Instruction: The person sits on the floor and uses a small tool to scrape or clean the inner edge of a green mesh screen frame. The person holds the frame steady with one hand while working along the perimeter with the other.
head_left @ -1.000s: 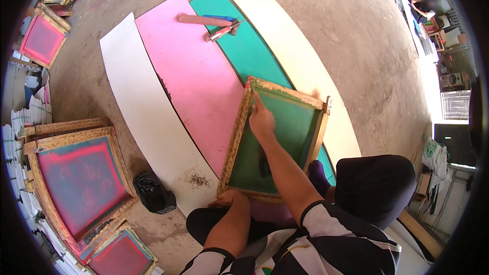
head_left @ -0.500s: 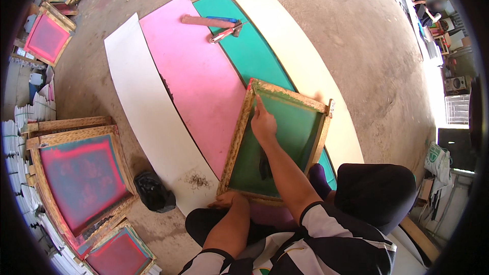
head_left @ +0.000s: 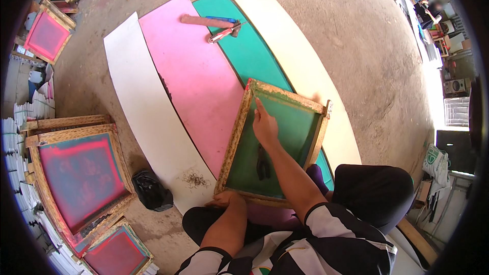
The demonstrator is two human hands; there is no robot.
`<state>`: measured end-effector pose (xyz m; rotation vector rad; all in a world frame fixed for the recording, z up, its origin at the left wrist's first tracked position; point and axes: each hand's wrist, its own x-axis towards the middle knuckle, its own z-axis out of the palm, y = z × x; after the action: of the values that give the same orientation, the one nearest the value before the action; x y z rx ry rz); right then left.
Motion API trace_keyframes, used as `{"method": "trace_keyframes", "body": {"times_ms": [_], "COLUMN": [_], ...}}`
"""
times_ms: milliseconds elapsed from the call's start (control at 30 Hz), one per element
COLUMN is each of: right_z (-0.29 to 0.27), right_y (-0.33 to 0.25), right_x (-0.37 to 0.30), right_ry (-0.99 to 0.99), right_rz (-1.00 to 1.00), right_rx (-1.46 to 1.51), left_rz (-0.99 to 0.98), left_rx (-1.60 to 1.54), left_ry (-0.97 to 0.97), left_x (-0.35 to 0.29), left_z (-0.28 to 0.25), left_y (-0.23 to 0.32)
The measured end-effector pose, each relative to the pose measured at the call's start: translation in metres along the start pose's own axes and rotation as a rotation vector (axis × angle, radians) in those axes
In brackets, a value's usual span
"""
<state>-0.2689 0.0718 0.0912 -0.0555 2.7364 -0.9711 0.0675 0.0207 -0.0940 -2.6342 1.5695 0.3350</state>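
Little change: hands [head_left: 265, 125] on green-meshed frame [head_left: 305, 122]

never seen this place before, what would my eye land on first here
The four long sheets fanned across the dirt floor: white, pink, teal and cream. Next, the wooden frame with green mesh lying over them in front of the person, right hand pressing a finger on the mesh and left hand at its near edge. Red-stained frames are stacked at far left.
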Motion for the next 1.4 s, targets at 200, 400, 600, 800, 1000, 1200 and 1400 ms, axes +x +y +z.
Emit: {"method": "trace_keyframes", "body": {"times_ms": [200,400,600,800,1000,1200,1400], "right_z": [-0.007,-0.009,-0.008,0.004,0.027,-0.01,0.03], "right_y": [-0.022,-0.018,-0.036,-0.013,0.008,-0.044,0.04], "right_x": [0.008,0.013,0.011,0.01,0.019,0.008,0.03], "right_ry": [-0.074,-0.07,-0.111,0.006,0.089,-0.14,0.048], "right_rz": [0.069,0.117,0.149,0.152,0.063,0.219,0.057], "right_rx": [0.021,-0.036,-0.152,0.308,0.616,0.124,0.401], "left_rz": [-0.041,-0.056,-0.019,-0.057,0.019,-0.048,0.228], "left_rx": [0.149,0.031,0.182,-0.075,0.065,-0.028,0.773], "left_ry": [-0.132,-0.146,-0.089,-0.026,-0.079,-0.023,-0.289], "left_x": [0.006,-0.016,0.003,-0.045,-0.017,-0.01,-0.03], "left_z": [-0.01,-0.043,-0.034,-0.094,-0.042,-0.051,-0.054], "left_y": [0.007,0.026,0.022,0.06,0.029,0.034,0.043]}}
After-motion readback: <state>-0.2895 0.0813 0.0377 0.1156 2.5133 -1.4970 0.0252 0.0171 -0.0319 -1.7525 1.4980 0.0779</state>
